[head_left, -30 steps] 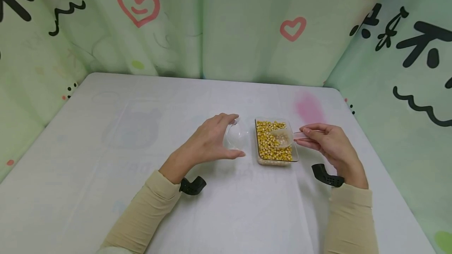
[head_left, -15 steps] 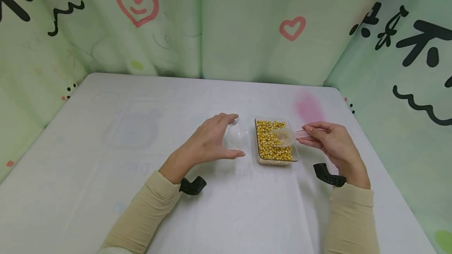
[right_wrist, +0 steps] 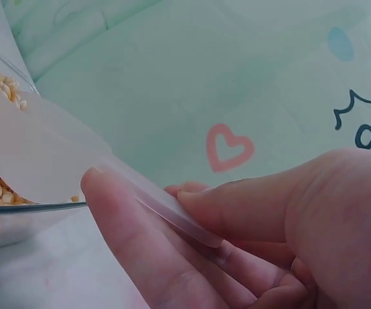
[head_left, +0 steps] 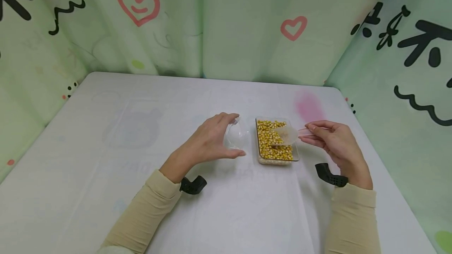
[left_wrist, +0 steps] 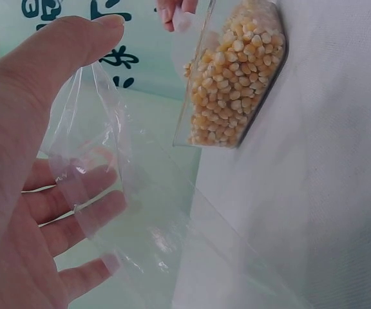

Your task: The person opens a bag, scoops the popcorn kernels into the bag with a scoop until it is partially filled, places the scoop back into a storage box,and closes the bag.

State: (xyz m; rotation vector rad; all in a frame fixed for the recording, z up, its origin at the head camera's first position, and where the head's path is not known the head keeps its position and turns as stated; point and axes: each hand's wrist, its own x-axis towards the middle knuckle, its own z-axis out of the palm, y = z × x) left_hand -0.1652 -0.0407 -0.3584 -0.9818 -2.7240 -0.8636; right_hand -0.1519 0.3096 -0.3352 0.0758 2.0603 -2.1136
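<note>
A clear plastic bag [left_wrist: 131, 174] stands in the curve of my left hand [head_left: 210, 138], which holds it with thumb and fingers spread wide apart. Through the thin film, several fingertips show in the left wrist view. To its right sits a clear rectangular container [head_left: 279, 163] full of yellow corn kernels [head_left: 266, 138]. My right hand [head_left: 335, 140] pinches the pinkish handle of a translucent scoop [right_wrist: 50, 148] between thumb and fingers. The scoop's bowl lies over the container, its front edge at the kernels; whether it carries any is hard to tell.
A white cloth covers the table [head_left: 141, 128], with a pink patch [head_left: 309, 107] behind the container. Green printed curtains [head_left: 247, 22] rise along the back and both sides. Each wrist carries a black mount [head_left: 331, 175].
My right hand has moved slightly right and away from me, drawing the scoop's handle with it. The scoop's bowl has shifted right over the container. The left hand and bag stay put.
</note>
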